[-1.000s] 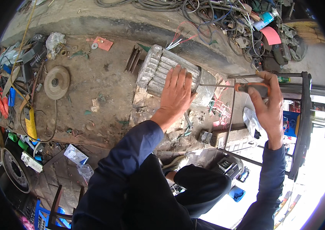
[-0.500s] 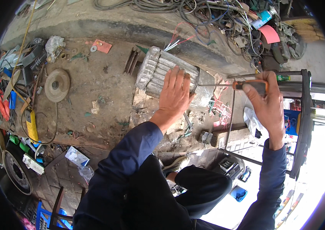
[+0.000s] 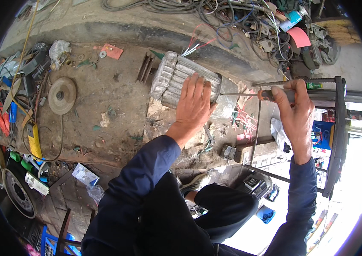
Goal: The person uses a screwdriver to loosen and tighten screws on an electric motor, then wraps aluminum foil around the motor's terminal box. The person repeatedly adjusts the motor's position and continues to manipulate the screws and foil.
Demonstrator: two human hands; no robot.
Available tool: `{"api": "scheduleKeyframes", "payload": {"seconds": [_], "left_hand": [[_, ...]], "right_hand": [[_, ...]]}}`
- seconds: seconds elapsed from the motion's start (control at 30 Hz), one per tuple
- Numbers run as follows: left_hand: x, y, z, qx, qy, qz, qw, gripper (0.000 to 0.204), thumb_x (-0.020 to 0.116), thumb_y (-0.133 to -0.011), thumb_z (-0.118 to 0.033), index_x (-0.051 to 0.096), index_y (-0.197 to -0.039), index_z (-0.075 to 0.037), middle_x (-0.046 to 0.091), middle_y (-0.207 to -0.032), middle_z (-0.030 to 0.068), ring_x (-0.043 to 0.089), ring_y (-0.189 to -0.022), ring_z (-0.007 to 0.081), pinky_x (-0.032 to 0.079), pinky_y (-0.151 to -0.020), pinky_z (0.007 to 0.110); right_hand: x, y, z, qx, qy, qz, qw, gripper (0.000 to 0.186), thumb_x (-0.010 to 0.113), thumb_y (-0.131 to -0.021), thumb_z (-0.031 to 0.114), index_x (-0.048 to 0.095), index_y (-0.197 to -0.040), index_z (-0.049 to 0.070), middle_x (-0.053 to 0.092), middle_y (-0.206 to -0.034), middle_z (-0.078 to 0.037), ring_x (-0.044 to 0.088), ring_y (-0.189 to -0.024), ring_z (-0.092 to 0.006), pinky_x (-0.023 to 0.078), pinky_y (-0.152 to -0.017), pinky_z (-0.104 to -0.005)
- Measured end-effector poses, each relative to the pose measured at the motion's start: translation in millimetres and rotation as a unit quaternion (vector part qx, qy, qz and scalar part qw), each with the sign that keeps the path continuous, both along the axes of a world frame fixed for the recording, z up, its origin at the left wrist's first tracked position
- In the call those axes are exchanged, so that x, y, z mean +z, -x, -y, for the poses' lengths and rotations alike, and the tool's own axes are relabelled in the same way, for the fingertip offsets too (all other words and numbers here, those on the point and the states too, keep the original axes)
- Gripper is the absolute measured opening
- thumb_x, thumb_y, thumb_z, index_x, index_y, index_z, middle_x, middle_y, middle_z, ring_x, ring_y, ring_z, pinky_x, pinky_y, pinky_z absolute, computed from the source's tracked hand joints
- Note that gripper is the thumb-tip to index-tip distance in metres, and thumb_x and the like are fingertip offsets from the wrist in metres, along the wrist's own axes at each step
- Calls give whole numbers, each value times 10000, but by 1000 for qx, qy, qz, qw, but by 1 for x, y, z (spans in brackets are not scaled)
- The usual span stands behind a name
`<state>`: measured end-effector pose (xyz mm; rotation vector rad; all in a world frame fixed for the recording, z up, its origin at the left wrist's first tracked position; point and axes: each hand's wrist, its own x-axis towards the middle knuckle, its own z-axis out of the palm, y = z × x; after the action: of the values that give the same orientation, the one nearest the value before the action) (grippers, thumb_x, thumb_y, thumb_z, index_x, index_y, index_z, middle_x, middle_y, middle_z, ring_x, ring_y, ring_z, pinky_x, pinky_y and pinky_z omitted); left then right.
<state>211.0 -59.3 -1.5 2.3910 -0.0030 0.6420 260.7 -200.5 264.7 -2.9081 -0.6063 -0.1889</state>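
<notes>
A grey metal motor housing [image 3: 176,79] with cooling fins lies on its side on the dirty work surface. My left hand [image 3: 193,100] lies over its fins, fingers stretched out flat, the thumb near the dark-rimmed right end. In my right hand [image 3: 296,106] is a screwdriver [image 3: 267,94] with an orange and black handle, mostly covered by my fingers. Its long shank runs level to the left, and the tip meets the rim at the housing's right end. Exactly what the tip sits on is too small to make out.
A round disc [image 3: 62,94] and a yellow pendant control [image 3: 34,141] lie to the left. Red and white wire scraps [image 3: 246,121] lie right of the housing. A dark metal frame [image 3: 337,136] stands beside my right arm. Tangled cables [image 3: 215,17] are piled at the back.
My right hand has turned on the screwdriver handle, its thumb and fingers now closer together over it. My left hand and the housing stay nearly the same.
</notes>
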Motion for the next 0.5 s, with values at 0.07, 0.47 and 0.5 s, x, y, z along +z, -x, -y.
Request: {"api": "scheduleKeyframes", "payload": {"seconds": [0.07, 0.47, 0.5], "left_hand": [[0, 0, 0, 0, -1, -3, 1000, 766, 860, -840, -387, 512, -1397, 7, 486, -1432, 201, 386, -1469, 403, 290, -1259, 555], [2, 0, -1, 0, -1, -4, 1000, 778, 860, -833, -385, 506, -1400, 14, 491, -1434, 207, 389, -1470, 403, 284, -1261, 553], [2, -1, 0, -5, 5, -8, 1000, 778, 859, -834, -383, 505, -1401, 14, 490, -1434, 207, 389, -1470, 403, 284, -1262, 553]], "right_hand": [[4, 0, 1, -120, 27, -70, 990, 391, 816, -946, 208, 606, -1205, 5, 739, -1009, -193, 720, -887, -289, 550, -828, -381], [-2, -6, 5, 47, 16, 7, 999, 353, 808, -964, 263, 594, -1092, 14, 732, -920, -202, 737, -766, -368, 562, -673, -419], [-2, -7, 5, 126, -22, 35, 991, 353, 813, -962, 264, 594, -1081, 14, 730, -893, -194, 741, -750, -351, 563, -661, -417]]}}
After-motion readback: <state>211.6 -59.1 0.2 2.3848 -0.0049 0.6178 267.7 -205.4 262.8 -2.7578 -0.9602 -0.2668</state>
